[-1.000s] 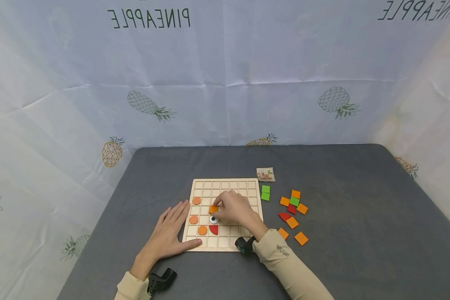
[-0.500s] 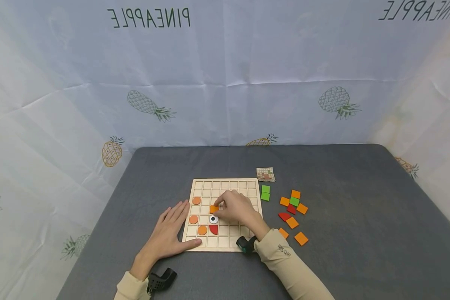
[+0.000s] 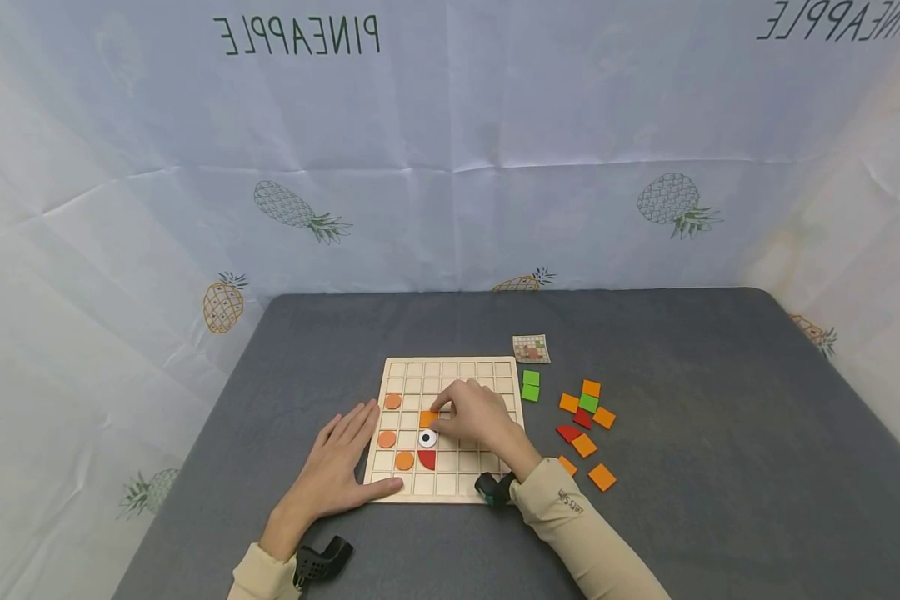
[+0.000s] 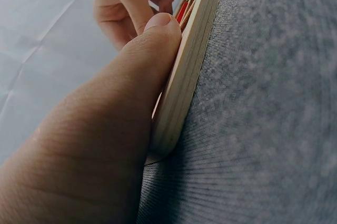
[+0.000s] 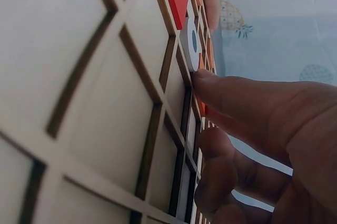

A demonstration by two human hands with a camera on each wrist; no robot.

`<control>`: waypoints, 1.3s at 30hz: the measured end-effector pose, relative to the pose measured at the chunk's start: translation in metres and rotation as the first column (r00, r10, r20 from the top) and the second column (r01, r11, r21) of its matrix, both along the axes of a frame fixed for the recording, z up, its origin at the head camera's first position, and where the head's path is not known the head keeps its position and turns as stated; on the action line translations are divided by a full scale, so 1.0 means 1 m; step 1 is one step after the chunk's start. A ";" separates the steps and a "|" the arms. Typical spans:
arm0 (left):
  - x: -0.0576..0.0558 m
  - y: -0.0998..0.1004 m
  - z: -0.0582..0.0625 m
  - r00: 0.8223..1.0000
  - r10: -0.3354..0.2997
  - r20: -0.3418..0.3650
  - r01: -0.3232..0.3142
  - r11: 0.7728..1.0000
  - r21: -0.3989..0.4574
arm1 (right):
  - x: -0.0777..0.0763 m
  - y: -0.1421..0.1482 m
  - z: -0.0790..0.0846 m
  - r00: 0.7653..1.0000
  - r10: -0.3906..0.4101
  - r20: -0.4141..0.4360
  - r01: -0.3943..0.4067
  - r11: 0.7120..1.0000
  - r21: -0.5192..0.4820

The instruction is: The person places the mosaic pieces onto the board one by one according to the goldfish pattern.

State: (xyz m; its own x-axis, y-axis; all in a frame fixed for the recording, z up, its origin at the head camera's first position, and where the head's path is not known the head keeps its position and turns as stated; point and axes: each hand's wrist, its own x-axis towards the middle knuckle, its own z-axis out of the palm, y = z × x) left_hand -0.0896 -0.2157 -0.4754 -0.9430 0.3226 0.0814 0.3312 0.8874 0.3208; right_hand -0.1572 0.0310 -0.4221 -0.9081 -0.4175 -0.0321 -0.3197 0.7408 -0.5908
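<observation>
A wooden grid board (image 3: pixel 487 482) lies on the grey table. My left hand (image 3: pixel 337 467) rests along its left edge with straight fingers, the thumb on the front left corner; the left wrist view shows that thumb (image 4: pixel 158 39) close up. Between the thumb and forefinger of my right hand (image 3: pixel 476 414) is an orange square tile (image 3: pixel 427 419), pinched at a cell near the board's middle. Just below that tile sits a white disc with a black dot (image 3: pixel 427 438), then a red quarter-round piece (image 3: pixel 427 459). In the right wrist view the fingers mostly cover the orange tile.
Orange discs (image 3: pixel 404 460) sit in cells at the board's left. Two green squares (image 3: pixel 530 385) lie beside its right edge, below a small pattern card (image 3: pixel 531 349). Further right are scattered orange squares (image 3: pixel 602 477), red pieces (image 3: pixel 568 433) and another green square (image 3: pixel 588 403).
My right hand and the orange tile have shifted very slightly right, and the white disc shows more fully. The left hand stays where it was.
</observation>
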 end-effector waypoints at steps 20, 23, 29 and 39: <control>0.000 -0.001 0.000 1.000 0.005 0.007 -0.005 1.000 0.000 | 0.004 0.004 0.002 1.000 0.004 -0.012 -0.003 1.000 0.025; 0.000 -0.001 0.000 1.000 0.004 0.007 -0.004 1.000 0.001 | 0.005 0.006 0.004 1.000 0.007 -0.015 -0.006 1.000 0.025; 0.000 -0.001 0.000 1.000 0.005 0.008 -0.005 1.000 0.001 | 0.007 0.014 0.010 0.999 0.022 -0.036 -0.020 0.999 0.033; 0.000 -0.001 0.000 1.000 -0.002 0.000 0.002 1.000 0.007 | 0.013 0.049 0.014 0.996 0.026 -0.080 -0.023 0.999 0.034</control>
State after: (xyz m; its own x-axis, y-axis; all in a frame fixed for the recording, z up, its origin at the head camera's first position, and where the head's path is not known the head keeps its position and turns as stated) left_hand -0.0891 -0.2167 -0.4753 -0.9425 0.3235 0.0835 0.3326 0.8845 0.3271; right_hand -0.1445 0.0795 -0.4084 -0.8978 -0.4397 0.0262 -0.3835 0.7510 -0.5376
